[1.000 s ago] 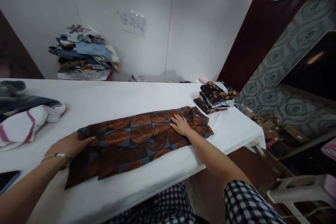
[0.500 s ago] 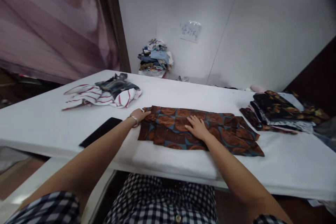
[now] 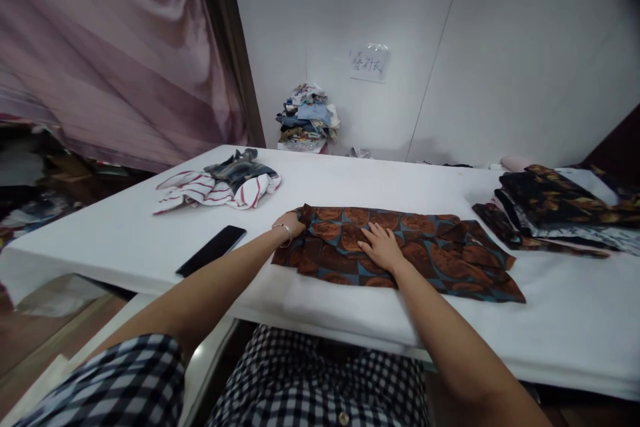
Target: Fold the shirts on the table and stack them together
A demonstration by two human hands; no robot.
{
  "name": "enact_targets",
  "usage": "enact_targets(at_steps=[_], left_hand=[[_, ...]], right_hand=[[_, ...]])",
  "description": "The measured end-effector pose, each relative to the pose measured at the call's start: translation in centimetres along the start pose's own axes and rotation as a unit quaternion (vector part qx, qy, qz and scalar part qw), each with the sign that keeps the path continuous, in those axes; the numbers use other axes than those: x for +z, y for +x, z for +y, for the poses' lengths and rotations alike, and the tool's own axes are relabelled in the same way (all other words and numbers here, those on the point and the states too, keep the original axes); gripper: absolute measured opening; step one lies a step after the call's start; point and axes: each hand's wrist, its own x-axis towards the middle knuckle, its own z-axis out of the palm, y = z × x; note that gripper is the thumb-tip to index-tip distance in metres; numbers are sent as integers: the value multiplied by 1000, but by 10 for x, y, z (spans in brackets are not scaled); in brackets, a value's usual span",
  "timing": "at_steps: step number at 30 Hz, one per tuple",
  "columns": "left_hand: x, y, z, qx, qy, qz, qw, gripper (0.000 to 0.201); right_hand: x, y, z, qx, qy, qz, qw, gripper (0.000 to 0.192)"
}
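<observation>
- Head view showed us at a white table (image 3: 125, 233), with the brown patterned cloth (image 3: 430, 257) lying folded into a long strip near the front edge.
- Our right hand (image 3: 383, 247) lay flat on the middle of the cloth, fingers spread and pressing down, gripping nothing.
- Our left hand (image 3: 289, 221) sat at the cloth's left end; the end corner stood lifted against the fingers, so we judged it a light pinch on the cloth, though the fingertips were hidden.
- Compared with a second ago, our right hand had slid from the collar end to the middle, and the left end, flat before, had begun to rise; we judged a crosswise fold was starting.
- A black phone (image 3: 212, 250) lay just left of our left forearm, apart from the cloth.
- A striped heap (image 3: 210, 188) lay farther left; a dark stack (image 3: 555, 203) sat at the right, well apart from our hands.
</observation>
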Motion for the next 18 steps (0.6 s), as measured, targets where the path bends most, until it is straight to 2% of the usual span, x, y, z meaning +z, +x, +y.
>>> enact_targets(at_steps=[3,6,8,10,12,15,18], left_hand=[[-10,-3,10,9,-2,0,1000,37],[-29,-2,30,17,0,0,1000,39],[-40,-3,51,37,-5,6,999,44],[-43,-7,79,65,-21,5,998,48],[-36,-14,113,96,-48,-13,994,48],[-9,-27,159,144,-110,-76,981,44],[14,-36,181,180,-177,-125,959,46]], right_hand=[[-1,-1,0,0,20,3,1000,52],[0,1,3,-2,76,26,997,54],[0,3,7,-1,158,74,985,55],[-1,6,15,19,260,145,954,54],[-3,10,24,54,350,214,910,55],[-7,13,41,93,436,276,852,58],[-11,14,54,118,471,296,823,56]])
